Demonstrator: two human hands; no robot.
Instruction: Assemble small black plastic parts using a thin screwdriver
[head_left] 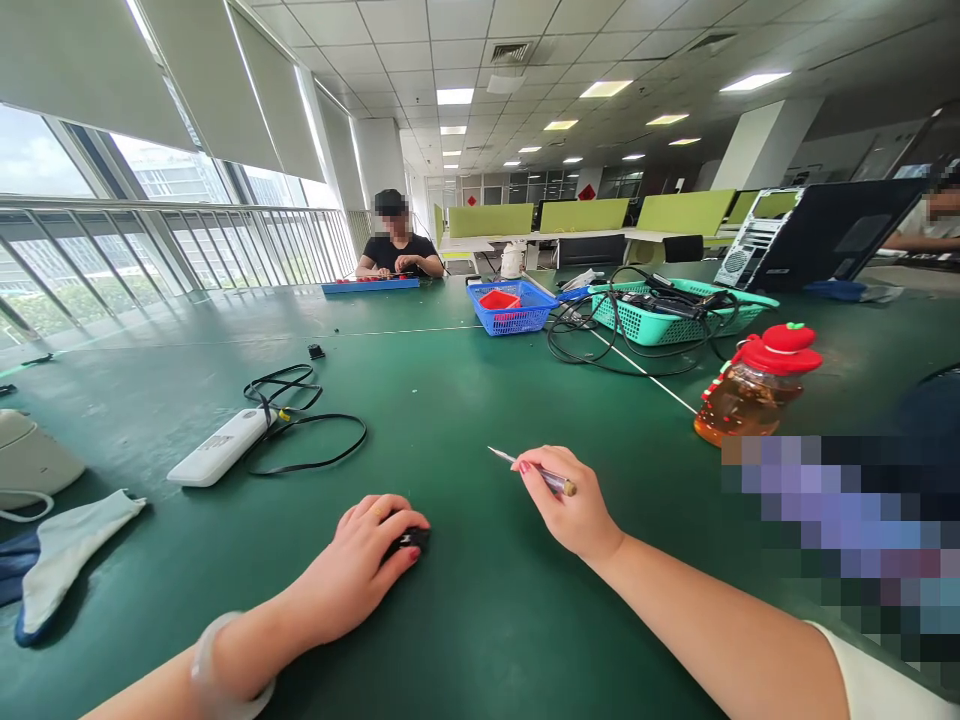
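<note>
Smooth green bench offers passage between left grip and right grip; a white oblong device and looped black cable block left, a red-lidded transparent bottle right.

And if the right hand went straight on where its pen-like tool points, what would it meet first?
Probably the small black block beyond the white device; depth is unclear, so the right hand may pass just beside it.

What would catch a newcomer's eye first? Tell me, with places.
Probably the bright red-lidded drink bottle, at the right on the green table. Nearer, in the middle, the right hand holds a slim pointed tool and the left hand grips a small black object. Beyond the bottle, black cables spill from a teal basket.
</note>
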